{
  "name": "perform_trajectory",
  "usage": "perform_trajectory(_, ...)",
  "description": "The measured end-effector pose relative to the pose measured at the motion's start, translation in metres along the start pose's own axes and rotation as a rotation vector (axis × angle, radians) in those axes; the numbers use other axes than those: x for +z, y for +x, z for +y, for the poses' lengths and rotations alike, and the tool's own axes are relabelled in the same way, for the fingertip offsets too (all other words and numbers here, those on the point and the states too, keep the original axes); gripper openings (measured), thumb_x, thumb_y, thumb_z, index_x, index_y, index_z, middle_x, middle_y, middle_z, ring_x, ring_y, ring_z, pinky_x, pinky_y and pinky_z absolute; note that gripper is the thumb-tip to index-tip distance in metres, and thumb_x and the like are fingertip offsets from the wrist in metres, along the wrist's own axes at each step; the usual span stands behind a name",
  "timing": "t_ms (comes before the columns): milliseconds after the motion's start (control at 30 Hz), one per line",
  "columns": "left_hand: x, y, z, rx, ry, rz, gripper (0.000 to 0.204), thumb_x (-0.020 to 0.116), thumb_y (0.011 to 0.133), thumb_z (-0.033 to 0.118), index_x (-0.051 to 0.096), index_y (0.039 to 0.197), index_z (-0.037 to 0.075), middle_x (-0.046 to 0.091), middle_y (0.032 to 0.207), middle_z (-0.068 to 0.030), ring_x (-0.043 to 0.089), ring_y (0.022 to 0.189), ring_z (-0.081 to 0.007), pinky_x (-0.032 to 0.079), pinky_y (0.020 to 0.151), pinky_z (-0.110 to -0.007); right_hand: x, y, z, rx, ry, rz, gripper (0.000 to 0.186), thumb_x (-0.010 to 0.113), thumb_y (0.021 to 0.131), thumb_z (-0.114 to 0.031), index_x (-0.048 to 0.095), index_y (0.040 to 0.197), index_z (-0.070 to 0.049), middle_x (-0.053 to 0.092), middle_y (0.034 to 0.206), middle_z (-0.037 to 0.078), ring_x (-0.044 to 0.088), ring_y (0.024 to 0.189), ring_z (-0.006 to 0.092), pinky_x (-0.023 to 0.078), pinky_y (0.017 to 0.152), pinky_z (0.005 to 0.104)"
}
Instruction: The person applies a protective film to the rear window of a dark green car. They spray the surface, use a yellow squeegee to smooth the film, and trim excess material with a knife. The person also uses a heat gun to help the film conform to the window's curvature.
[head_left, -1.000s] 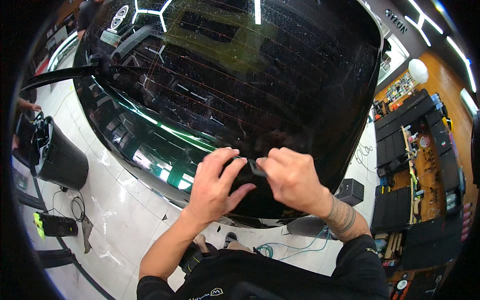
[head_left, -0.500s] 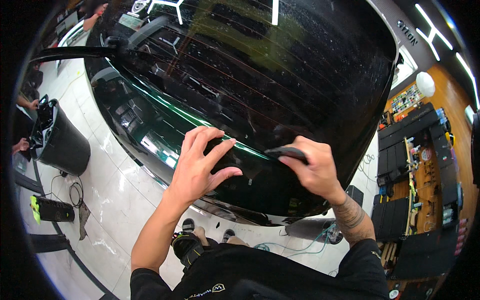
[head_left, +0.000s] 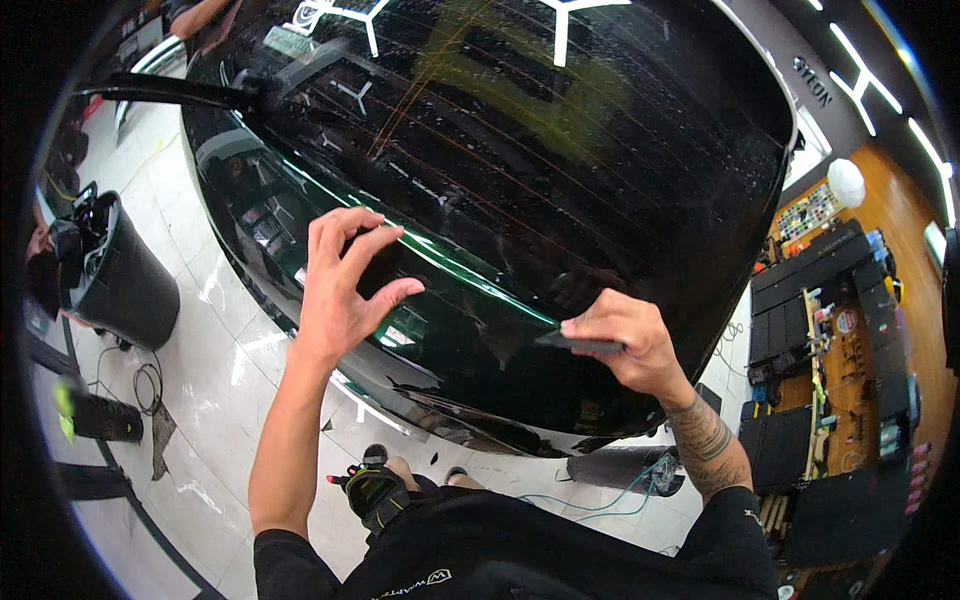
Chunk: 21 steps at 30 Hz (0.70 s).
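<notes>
A dark green car tailgate (head_left: pixel 450 360) curves in front of me, below a rear window (head_left: pixel 560 200) flecked with droplets or specks. My right hand (head_left: pixel 635 340) grips a flat dark squeegee (head_left: pixel 578 345) by its edge, near the right end of the shiny green crease; whether its blade touches the paint I cannot tell. Further left, my left hand (head_left: pixel 345 275) has its fingers curved and apart and the thumb out, with nothing in it. Its fingertips are beside the crease, just below the glass.
A wiper arm (head_left: pixel 170 92) juts out on the far left. A black bin (head_left: pixel 130 275) stands on the white tiled floor (head_left: pixel 215 420), with a person partly visible beside it. On the right are black tool cabinets (head_left: pixel 785 330); a teal hose (head_left: pixel 580 510) lies near my feet.
My left hand has moved left and slightly up along the crease. My right hand has lowered a little, and the squeegee in it is turned differently. My view has shifted slightly.
</notes>
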<state>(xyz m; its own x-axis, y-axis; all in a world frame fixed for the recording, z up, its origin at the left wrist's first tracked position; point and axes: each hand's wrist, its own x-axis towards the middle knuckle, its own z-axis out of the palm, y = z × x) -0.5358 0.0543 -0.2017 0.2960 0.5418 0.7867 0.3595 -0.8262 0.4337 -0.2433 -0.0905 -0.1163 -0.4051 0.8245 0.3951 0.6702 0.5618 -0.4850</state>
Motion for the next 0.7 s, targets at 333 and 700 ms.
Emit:
perform_trajectory(333, 0.005, -0.003, -0.025, -0.009, -0.113, 0.036, 0.053, 0.090, 0.071, 0.021, 0.067, 0.116, 0.006, 0.057, 0.116, -0.0124, 0.056, 0.109, -0.0300, 0.051, 0.091, -0.038, 0.049, 0.070, -0.017, 0.139, -0.369, 0.087, 0.014, 0.076, 0.079, -0.001, 0.068, 0.090, 0.000, 0.061, 0.077, 0.014, 0.062, 0.069, 0.0318, 0.047, 0.057, 0.0393)
perform_trajectory(700, -0.022, -0.012, -0.089, -0.123, 0.011, 0.172, 0.025, 0.073, 0.088, 0.008, 0.067, 0.113, 0.003, 0.058, 0.113, -0.0136, 0.055, 0.107, -0.0298, 0.046, 0.094, -0.039, 0.016, -0.052, -0.035, -0.019, -0.578, 0.029, 0.030, 0.069, 0.080, -0.005, 0.074, 0.108, -0.013, 0.069, 0.111, 0.008, 0.067, 0.109, 0.0293, 0.054, 0.092, 0.0457)
